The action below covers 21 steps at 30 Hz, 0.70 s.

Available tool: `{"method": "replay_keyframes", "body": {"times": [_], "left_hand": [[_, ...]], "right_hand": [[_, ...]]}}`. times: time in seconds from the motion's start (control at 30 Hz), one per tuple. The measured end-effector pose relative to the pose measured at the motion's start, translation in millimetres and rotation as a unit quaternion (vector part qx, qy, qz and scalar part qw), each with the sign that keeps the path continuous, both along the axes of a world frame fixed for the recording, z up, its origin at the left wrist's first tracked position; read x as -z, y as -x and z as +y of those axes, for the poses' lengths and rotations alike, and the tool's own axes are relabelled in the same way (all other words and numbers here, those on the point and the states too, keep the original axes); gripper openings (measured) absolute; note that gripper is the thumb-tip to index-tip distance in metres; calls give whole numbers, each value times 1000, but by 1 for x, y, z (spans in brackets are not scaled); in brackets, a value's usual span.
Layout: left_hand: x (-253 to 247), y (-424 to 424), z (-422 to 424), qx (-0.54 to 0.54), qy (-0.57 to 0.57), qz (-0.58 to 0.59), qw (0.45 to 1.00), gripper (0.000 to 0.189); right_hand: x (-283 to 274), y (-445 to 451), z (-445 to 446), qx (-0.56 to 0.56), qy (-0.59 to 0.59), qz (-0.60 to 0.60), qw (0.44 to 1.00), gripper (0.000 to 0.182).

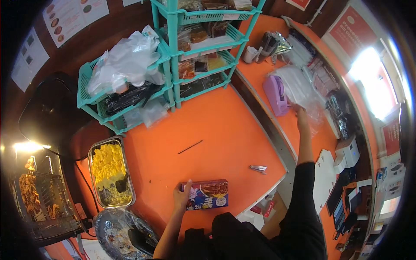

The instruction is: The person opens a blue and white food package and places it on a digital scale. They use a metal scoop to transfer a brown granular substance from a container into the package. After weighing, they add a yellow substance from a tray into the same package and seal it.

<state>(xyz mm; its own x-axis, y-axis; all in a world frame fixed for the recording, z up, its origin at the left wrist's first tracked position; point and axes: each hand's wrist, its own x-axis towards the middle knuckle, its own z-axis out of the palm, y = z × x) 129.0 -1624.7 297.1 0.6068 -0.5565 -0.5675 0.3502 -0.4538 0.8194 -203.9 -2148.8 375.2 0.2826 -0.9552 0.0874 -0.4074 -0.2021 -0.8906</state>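
My left hand [181,196] grips the left end of a printed food carton [209,195] on the orange counter [227,130]. The carton is dark blue and red, with a picture of food on top. Out to the right, my right hand [300,113] reaches to the front end of a purple tape dispenser [273,96], its fingertips close to the cutting edge. Whether those fingers pinch a strip of tape is too small to tell. Clear plastic bags [300,84] lie just behind and beside that hand.
A small stapler-like metal tool [258,168] and a thin dark stick [190,147] lie on the counter. Leftward are a foil tray of yellow food [109,159] and a film-covered bowl [113,230]. Teal racks [175,58] with packets stand behind. A gap [260,113] separates the side counter.
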Motion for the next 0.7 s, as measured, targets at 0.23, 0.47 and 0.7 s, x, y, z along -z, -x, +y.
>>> {"method": "replay_keyframes", "body": {"times": [0.23,0.47,0.7], "left_hand": [[-11,6,-4,11,55,-33,998,48],[6,-9,17,50,5,-42,998,37],[-93,-39,59,73,-41,33,996,43]], "right_hand": [[24,16,9,125,67,154,978,27],[67,33,-26,203,113,383,894,30],[79,-136,-2,254,20,401,880,35]]}}
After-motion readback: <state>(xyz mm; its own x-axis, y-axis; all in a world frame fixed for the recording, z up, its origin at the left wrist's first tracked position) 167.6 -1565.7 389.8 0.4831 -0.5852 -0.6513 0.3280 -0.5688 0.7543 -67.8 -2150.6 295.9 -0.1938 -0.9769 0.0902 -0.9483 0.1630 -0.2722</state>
